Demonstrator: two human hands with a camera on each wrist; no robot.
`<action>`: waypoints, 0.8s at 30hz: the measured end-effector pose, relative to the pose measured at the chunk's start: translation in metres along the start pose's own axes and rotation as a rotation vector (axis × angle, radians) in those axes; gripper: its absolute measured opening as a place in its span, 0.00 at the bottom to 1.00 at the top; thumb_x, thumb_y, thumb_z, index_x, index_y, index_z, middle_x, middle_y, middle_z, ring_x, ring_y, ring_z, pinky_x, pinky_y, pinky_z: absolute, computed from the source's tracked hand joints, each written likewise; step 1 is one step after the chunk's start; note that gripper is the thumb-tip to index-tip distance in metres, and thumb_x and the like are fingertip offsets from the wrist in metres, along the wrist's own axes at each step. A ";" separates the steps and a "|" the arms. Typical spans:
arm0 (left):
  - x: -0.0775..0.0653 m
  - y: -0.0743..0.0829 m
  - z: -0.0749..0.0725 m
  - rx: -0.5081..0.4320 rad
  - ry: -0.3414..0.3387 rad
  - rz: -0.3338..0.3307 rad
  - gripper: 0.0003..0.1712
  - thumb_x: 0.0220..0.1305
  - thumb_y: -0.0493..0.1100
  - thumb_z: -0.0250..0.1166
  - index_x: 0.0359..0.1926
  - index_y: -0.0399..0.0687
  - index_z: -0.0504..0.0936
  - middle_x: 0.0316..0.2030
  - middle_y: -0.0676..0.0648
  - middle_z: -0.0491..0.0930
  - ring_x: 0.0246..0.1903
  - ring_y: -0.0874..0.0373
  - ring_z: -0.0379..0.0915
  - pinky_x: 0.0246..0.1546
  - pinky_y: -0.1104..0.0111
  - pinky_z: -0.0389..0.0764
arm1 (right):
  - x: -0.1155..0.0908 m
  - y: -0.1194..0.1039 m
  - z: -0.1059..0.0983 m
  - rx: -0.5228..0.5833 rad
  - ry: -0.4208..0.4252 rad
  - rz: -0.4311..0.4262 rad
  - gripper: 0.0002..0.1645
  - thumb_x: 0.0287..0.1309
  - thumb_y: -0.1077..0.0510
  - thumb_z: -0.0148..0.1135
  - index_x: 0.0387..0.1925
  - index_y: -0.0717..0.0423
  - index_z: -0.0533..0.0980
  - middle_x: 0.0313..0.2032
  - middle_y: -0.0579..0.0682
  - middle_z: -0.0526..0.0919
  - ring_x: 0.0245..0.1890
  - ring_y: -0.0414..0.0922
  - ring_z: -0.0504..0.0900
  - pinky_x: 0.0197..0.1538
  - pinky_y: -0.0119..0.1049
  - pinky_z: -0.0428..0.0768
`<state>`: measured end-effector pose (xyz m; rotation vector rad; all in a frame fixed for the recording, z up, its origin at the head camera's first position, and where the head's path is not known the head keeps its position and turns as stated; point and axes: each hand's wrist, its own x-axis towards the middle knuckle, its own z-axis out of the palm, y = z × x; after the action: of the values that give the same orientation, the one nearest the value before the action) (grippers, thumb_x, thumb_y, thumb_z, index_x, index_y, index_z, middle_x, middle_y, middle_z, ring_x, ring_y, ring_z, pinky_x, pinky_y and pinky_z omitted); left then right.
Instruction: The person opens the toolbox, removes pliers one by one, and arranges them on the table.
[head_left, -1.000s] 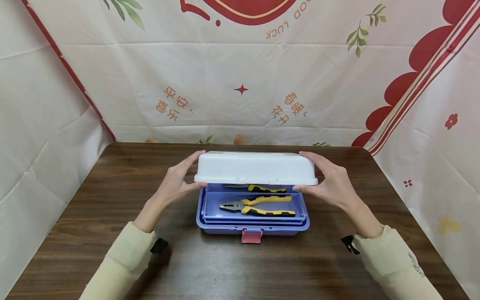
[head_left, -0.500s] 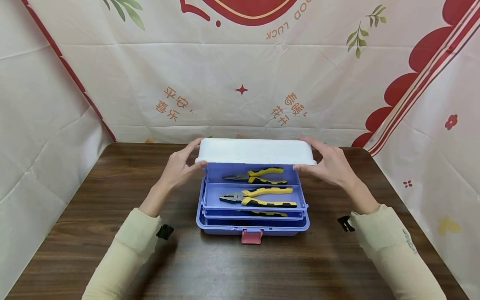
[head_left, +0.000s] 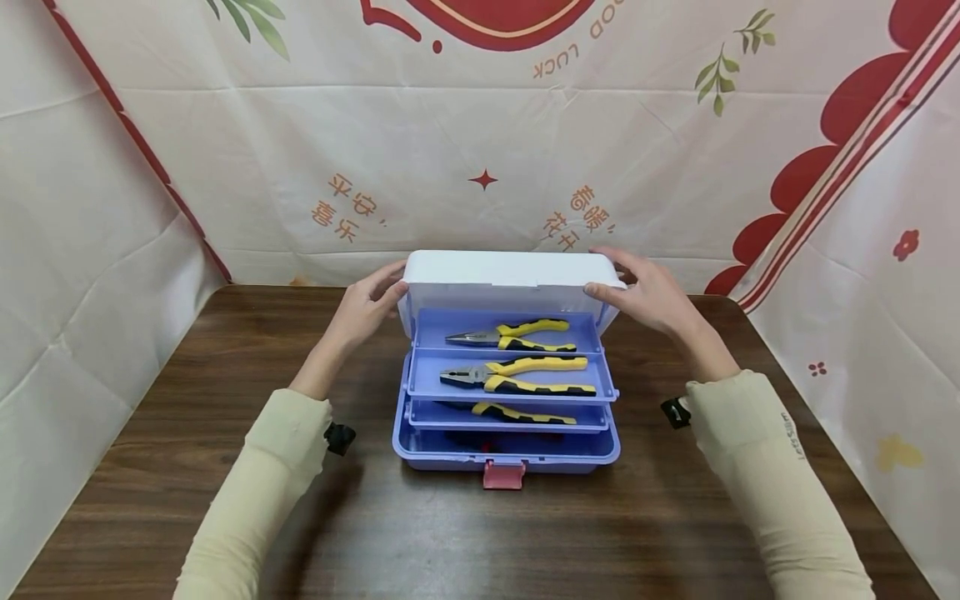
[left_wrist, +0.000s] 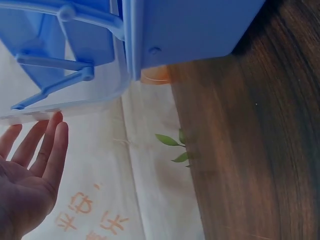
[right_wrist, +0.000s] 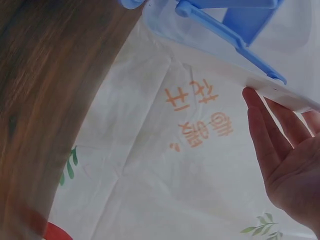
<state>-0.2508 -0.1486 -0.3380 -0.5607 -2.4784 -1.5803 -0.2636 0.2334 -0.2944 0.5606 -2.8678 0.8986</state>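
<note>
A blue toolbox [head_left: 506,463] with a pink latch [head_left: 504,476] stands on the table, its white translucent lid [head_left: 510,268] raised and tilted back. My left hand [head_left: 358,312] holds the lid's left end, thumb at the front corner; the left wrist view shows its fingertips at the lid's edge. At the right end, my right hand [head_left: 654,290] holds the lid with the thumb in front and fingers behind. Stepped trays [head_left: 427,385] carry long-nose pliers [head_left: 517,337], combination pliers [head_left: 517,377] and a partly hidden yellow-black handled tool [head_left: 525,414]. Dark items in the bottom are unclear.
The brown wooden table [head_left: 465,542] extends around the toolbox. A printed white cloth [head_left: 480,125] hangs behind the table's back edge and along both sides, close behind the raised lid.
Both hands have raised the lid and swung it back. The trays have risen and spread, bringing the long-nose pliers, a lower tool and the box's bottom into view.
</note>
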 end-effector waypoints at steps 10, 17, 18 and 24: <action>0.008 -0.010 0.006 -0.142 0.052 -0.071 0.24 0.68 0.46 0.46 0.59 0.35 0.65 0.52 0.35 0.68 0.46 0.44 0.69 0.30 0.66 0.77 | 0.014 0.022 0.012 0.282 0.042 0.043 0.33 0.61 0.43 0.46 0.64 0.53 0.58 0.58 0.59 0.62 0.52 0.58 0.66 0.44 0.55 0.69; 0.007 -0.020 0.017 -0.156 0.117 -0.104 0.24 0.67 0.45 0.47 0.57 0.33 0.67 0.50 0.34 0.70 0.45 0.45 0.69 0.29 0.68 0.77 | 0.015 0.040 0.028 0.530 0.093 0.084 0.33 0.64 0.43 0.39 0.61 0.61 0.60 0.56 0.61 0.65 0.51 0.51 0.68 0.41 0.42 0.75; 0.007 -0.023 0.018 -0.156 0.121 -0.109 0.23 0.67 0.44 0.47 0.57 0.33 0.67 0.49 0.34 0.70 0.45 0.45 0.69 0.29 0.66 0.77 | 0.014 0.041 0.030 0.557 0.091 0.092 0.34 0.64 0.43 0.39 0.61 0.64 0.60 0.56 0.62 0.65 0.51 0.51 0.67 0.42 0.41 0.75; 0.008 -0.052 0.030 -0.066 0.142 -0.093 0.22 0.66 0.46 0.50 0.58 0.42 0.68 0.48 0.38 0.73 0.43 0.48 0.71 0.33 0.59 0.76 | 0.005 0.058 0.055 0.646 0.099 0.115 0.30 0.65 0.50 0.41 0.57 0.71 0.61 0.44 0.56 0.73 0.43 0.40 0.73 0.42 0.38 0.75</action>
<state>-0.2757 -0.1396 -0.3924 -0.3334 -2.3871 -1.6786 -0.2881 0.2446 -0.3697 0.3719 -2.4998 1.8291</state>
